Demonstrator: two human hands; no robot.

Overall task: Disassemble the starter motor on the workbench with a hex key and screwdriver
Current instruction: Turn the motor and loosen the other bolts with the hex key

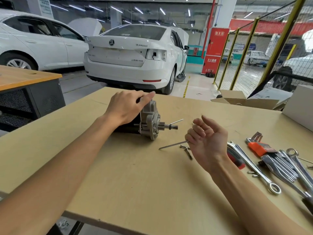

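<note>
We see the starter motor (pixel 149 122) lying on its side near the middle of the table (pixel 118 175), its toothed pinion shaft pointing toward our right. Our left hand (pixel 127 107) rests on top of the motor with fingers extended and relaxed, the forefinger stretched over the housing, gripping nothing. Our right hand (pixel 207 139) hovers palm up just right of the motor, fingers loosely curled; a thin metal rod (pixel 173 145) juts out from beside its fingers, but we cannot tell whether they pinch it. A short hex key (pixel 187 150) lies on the table just below that rod. Farther right lie a red-handled screwdriver (pixel 236 161), several wrenches (pixel 254 167) and an orange-holdered hex key set (pixel 259 146).
</note>
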